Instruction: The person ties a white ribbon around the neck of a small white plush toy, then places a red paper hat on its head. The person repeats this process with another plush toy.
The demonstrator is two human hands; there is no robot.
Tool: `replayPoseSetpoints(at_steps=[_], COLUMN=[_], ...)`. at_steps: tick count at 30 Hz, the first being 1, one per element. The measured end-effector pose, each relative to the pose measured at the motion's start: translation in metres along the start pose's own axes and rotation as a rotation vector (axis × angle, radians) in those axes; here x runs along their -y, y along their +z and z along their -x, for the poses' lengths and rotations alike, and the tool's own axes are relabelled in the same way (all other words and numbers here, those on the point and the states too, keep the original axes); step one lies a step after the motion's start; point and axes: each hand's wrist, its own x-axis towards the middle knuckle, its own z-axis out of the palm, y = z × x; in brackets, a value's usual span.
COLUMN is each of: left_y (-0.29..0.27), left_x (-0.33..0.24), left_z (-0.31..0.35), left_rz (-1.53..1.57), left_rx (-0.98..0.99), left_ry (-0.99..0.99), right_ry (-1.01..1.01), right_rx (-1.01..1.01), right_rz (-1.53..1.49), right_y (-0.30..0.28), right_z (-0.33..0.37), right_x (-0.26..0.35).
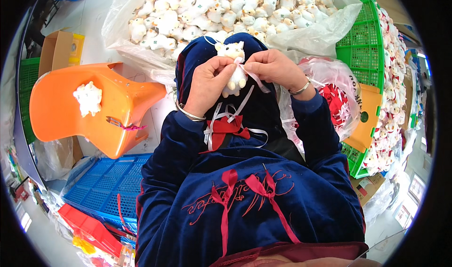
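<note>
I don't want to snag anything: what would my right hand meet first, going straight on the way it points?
Your right hand would likely meet the white plush toy first; exact depth is unclear.

Blue velvet top (292,220): red cursive script (245,191), embroidered across the chest.
Clear plastic bag (349,81): dark capital letters (356,95) along its right side, only part of the wording showing.

Left grip (210,81) pinched, right grip (278,70) pinched, close together

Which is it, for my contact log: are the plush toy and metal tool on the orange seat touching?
Apart: the head view shows orange seat between plush toy and metal tool.
</note>
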Motion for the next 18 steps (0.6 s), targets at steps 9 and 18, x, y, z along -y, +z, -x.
replayPoseSetpoints(at_steps=[9, 18], left_y=[0.000, -0.004], left_x=[0.002, 0.009], left_z=[-0.003, -0.007], left_rz=[0.058, 0.034], left_rx=[0.008, 0.016], left_ry=[0.010, 0.019], right_ry=[-0.218, -0.288], right_rx=[-0.004, -0.057], right_rz=[-0.107, -0.095], right_y=[0.009, 0.021], right_z=[-0.005, 0.000], right_x=[-0.015, -0.003])
